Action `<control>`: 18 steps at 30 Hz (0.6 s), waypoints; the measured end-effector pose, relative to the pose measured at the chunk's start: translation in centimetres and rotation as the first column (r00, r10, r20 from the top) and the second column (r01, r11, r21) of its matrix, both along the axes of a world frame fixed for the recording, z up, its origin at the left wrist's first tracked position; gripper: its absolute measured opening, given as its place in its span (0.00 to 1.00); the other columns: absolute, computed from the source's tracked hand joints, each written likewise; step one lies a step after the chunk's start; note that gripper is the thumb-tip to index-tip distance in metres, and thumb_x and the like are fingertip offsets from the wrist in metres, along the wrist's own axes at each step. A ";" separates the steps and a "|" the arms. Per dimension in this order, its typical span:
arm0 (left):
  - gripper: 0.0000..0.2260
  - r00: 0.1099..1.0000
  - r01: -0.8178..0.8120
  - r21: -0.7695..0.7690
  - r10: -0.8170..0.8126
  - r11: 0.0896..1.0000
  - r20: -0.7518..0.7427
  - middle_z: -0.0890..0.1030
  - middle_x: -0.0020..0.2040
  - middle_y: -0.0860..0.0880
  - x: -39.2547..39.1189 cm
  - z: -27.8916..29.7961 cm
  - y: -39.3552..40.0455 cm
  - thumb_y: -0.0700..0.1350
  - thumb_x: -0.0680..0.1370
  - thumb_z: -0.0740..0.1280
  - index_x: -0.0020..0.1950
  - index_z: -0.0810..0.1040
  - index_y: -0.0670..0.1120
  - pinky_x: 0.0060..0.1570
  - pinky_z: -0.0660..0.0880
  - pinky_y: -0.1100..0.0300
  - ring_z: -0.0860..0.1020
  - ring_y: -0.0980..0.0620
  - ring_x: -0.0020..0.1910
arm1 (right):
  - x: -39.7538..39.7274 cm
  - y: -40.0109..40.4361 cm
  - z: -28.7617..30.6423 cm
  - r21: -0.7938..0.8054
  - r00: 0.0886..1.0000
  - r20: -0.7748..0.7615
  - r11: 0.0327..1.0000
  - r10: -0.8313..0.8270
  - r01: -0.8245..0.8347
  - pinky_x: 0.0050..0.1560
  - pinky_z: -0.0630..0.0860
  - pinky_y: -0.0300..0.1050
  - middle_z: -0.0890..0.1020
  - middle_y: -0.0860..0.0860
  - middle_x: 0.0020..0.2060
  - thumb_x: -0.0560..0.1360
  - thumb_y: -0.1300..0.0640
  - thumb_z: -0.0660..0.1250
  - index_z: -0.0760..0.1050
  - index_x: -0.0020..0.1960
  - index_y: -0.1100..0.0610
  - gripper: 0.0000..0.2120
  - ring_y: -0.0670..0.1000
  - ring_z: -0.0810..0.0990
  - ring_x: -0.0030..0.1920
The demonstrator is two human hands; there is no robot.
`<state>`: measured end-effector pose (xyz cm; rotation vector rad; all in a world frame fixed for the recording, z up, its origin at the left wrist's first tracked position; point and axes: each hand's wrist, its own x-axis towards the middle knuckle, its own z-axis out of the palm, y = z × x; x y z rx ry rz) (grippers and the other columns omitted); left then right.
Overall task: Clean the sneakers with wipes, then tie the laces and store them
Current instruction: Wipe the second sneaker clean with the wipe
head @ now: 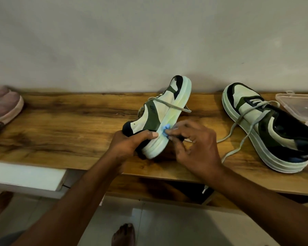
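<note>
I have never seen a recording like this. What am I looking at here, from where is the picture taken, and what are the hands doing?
There is no machine here. The one picture comes from a camera worn on a person's head, looking forward and down, so the two arms belong to that person. The left hand holds a sneaker by its heel, turned on its side with the pale sole facing right. The right hand pinches a small blue wipe against the sole edge. The second sneaker stands on the wooden shelf to the right, its laces loose. Clear plastic boxes stand at the far right, and a pink shoe lies at the far left.
</note>
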<state>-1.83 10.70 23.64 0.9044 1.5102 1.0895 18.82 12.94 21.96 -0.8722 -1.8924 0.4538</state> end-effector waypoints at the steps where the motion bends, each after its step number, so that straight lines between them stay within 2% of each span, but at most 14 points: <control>1: 0.29 1.000 -0.012 -0.004 0.012 1.000 -0.001 0.88 0.52 0.48 0.1 0.0 0.0 0.54 0.57 0.81 0.57 0.85 0.51 0.53 0.82 0.35 0.86 0.46 0.52 | -0.3 -0.7 0.0 0.041 0.999 0.031 0.998 0.040 -0.041 0.53 0.80 0.36 0.84 0.53 0.51 0.71 0.67 0.77 0.86 0.53 0.61 0.11 0.46 0.83 0.51; 4: 0.22 1.000 -0.008 -0.009 0.008 1.000 -0.012 0.88 0.52 0.48 0.1 0.1 -0.2 0.49 0.65 0.81 0.58 0.85 0.50 0.53 0.84 0.43 0.86 0.46 0.53 | -0.7 -2.2 -0.3 0.148 0.973 0.181 0.974 0.143 -0.171 0.55 0.80 0.41 0.83 0.56 0.52 0.73 0.68 0.74 0.85 0.54 0.63 0.10 0.52 0.82 0.53; 6: 0.19 1.000 -0.009 -0.020 0.009 1.000 -0.010 0.88 0.51 0.48 0.0 0.2 -0.1 0.46 0.67 0.80 0.57 0.85 0.49 0.51 0.84 0.46 0.86 0.46 0.53 | -0.5 -1.6 -0.2 0.173 0.961 0.233 0.966 0.148 -0.191 0.55 0.79 0.42 0.83 0.56 0.52 0.72 0.68 0.74 0.84 0.54 0.63 0.11 0.52 0.81 0.53; 9: 0.30 1.000 0.014 -0.047 -0.015 0.999 -0.011 0.88 0.53 0.49 -0.1 0.4 -0.1 0.51 0.58 0.84 0.59 0.84 0.51 0.53 0.84 0.42 0.86 0.47 0.54 | 0.0 0.7 0.1 0.089 0.992 0.120 0.995 0.024 -0.035 0.52 0.81 0.42 0.84 0.54 0.49 0.70 0.70 0.75 0.86 0.52 0.61 0.12 0.49 0.82 0.50; 12: 0.32 1.000 0.021 -0.040 -0.021 0.999 -0.023 0.88 0.54 0.51 0.0 0.5 -0.2 0.54 0.55 0.83 0.59 0.85 0.52 0.53 0.84 0.43 0.86 0.50 0.55 | 0.4 3.0 0.5 -0.005 0.997 0.006 0.997 -0.072 0.072 0.49 0.83 0.44 0.85 0.51 0.47 0.70 0.71 0.76 0.87 0.50 0.59 0.12 0.45 0.83 0.46; 18: 0.26 1.000 0.004 -0.074 -0.002 0.997 0.029 0.88 0.53 0.49 -0.1 1.1 -0.3 0.47 0.61 0.84 0.59 0.83 0.51 0.55 0.83 0.42 0.85 0.47 0.56 | -1.5 0.7 1.1 0.109 0.984 0.133 0.985 0.117 -0.132 0.52 0.81 0.42 0.84 0.54 0.49 0.71 0.70 0.75 0.86 0.51 0.61 0.11 0.49 0.83 0.50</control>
